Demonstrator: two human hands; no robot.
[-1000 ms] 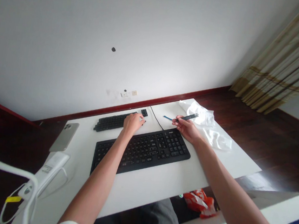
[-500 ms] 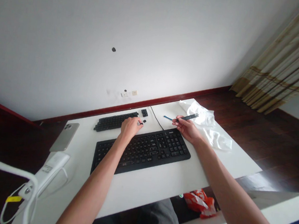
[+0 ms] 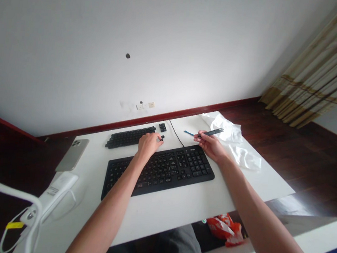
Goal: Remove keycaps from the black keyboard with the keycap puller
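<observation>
Keyboard: black, lying on the white desk.
Left hand: at the keyboard's 11 o'clock, fingers drawn narrow beside a small black piece; from here I cannot tell whether they grip anything.
Right hand: at 2 o'clock, fingers around a slim black tool.
Black key rows: I see them between 10 and 11.
Plastic wrap: crumpled, farther out at 2.
Phone: 9 o'clock.

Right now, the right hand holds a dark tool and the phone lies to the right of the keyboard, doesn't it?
Not quite: the phone lies to the left of the keyboard, as the head view shows. The right hand does hold a dark tool.
</observation>
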